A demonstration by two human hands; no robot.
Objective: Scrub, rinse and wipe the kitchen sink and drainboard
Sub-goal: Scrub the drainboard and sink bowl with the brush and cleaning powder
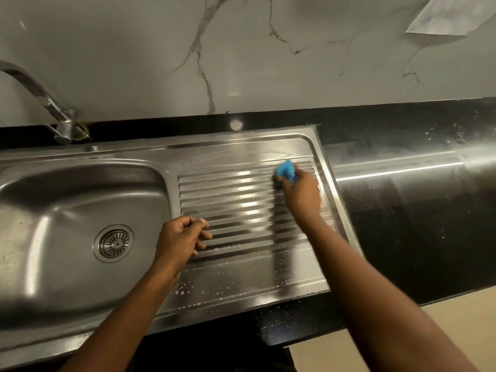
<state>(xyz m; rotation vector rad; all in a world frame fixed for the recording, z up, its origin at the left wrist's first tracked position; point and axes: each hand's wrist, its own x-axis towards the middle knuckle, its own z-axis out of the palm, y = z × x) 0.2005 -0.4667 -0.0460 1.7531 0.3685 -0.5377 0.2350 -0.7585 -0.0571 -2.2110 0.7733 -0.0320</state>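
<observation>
The right hand [300,193] grips a blue sponge [286,171] against the ribbed steel drainboard [241,200] near its far right corner. The left hand [180,238], fingers loosely curled and holding nothing, hovers at the ribs' left edge, beside the smooth rounded sink [53,210].

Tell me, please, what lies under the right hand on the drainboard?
A blue sponge shows beyond the fingers of the right hand, on the ribbed drainboard. The hand covers the rest of the sponge and the ribs beneath it.
</observation>
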